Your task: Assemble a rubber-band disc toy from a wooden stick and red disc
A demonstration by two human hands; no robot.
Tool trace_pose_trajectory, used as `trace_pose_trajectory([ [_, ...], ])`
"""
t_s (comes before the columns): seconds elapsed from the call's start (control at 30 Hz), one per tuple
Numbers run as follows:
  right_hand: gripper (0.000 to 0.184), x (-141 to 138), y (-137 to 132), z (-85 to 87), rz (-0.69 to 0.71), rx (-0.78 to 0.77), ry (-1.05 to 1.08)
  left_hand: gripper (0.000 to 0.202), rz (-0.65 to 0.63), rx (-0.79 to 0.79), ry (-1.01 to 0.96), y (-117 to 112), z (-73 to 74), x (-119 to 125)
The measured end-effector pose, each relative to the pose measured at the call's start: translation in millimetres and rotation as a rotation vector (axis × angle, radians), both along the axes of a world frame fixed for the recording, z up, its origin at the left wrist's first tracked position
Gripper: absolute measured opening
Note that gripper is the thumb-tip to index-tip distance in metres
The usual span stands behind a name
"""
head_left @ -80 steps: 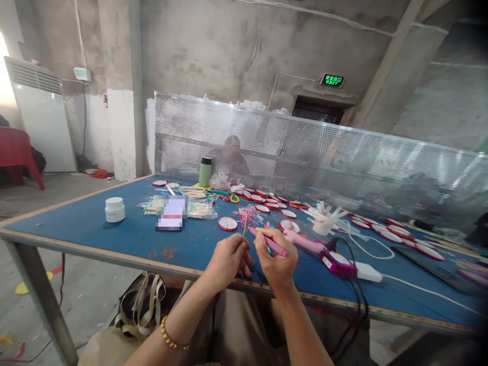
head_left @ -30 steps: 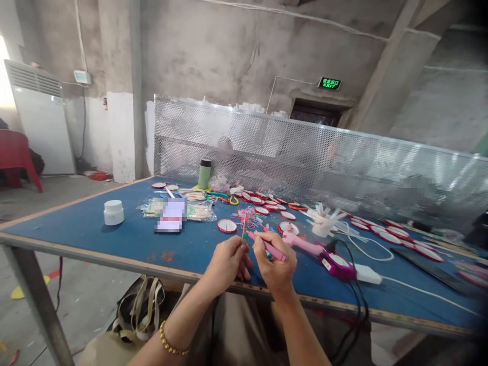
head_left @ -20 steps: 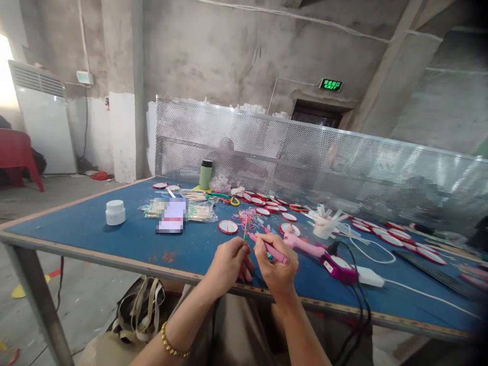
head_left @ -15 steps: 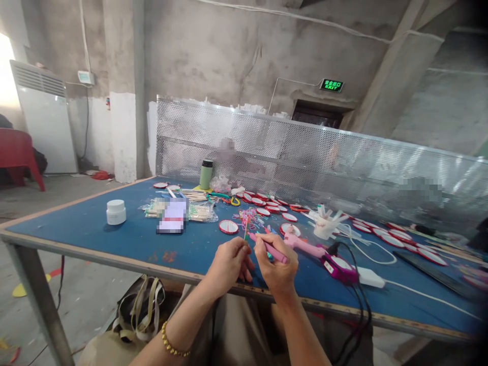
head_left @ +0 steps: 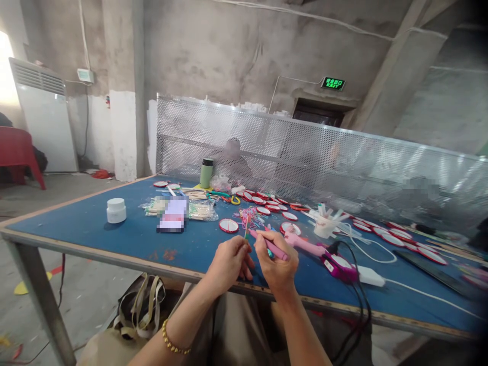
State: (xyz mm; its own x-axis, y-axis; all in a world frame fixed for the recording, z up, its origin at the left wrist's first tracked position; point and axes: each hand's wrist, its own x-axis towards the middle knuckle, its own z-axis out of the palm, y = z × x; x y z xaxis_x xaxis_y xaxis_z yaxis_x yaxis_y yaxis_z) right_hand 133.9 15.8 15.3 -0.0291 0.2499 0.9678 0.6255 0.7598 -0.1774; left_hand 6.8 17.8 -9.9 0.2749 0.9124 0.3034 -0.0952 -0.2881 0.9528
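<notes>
1. 2 bare hands are in my view, the left hand (head_left: 229, 260) and the right hand (head_left: 280, 260), close together above the near edge of the blue table (head_left: 91, 236).
2. On the left I have a firm pinch, thumb and index finger drawn together around the lower part of a thin stick (head_left: 247, 230). It stands nearly upright between the hands, green just above the grip and orange-brown higher up.
3. On the right, the fingers are wrapped around a pink pen-like tool (head_left: 278, 251), gripped as a pen would be and tilted, its tip aimed at the green part. I cannot tell whether tip and stick touch.
4. Just beyond the hands I see 1 red-rimmed white disc (head_left: 229, 225) and a multicoloured tangle (head_left: 254, 216). To the right lies a pink-and-purple tool (head_left: 340, 264); the markings on its purple body are too small for me to read.
5. As for writing, the green sign (head_left: 333, 84) on the wall reads "EXIT" under a row of Chinese characters. The phone (head_left: 172, 216) has a pixelated screen, and I cannot make out the faint print on the white jar (head_left: 116, 211).
</notes>
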Motion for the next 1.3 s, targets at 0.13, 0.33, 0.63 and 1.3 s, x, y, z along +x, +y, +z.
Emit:
trace_pose_trajectory([
  [0.13, 0.009, -0.1, 0.6, 0.1, -0.003, -0.007, 0.012, 0.018, 0.003, 0.001, 0.002, -0.4, 1.5, 0.0],
  [0.33, 0.009, 1.1, 1.9, -0.7, 0.004, -0.021, 0.018, 0.018, -0.005, -0.012, 0.016, 0.0, 2.6, 0.1],
  [0.63, 0.009, -0.5, -0.6, 2.0, -0.013, -0.013, 0.002, 0.018, -0.004, -0.017, 0.011, -1.4, 3.5, 0.2],
  [1.3, 0.010, -0.5, 0.8, -0.4, 0.019, 0.014, 0.038, 0.019, -0.020, -0.029, -0.017, 0.4, 2.3, -0.1],
])
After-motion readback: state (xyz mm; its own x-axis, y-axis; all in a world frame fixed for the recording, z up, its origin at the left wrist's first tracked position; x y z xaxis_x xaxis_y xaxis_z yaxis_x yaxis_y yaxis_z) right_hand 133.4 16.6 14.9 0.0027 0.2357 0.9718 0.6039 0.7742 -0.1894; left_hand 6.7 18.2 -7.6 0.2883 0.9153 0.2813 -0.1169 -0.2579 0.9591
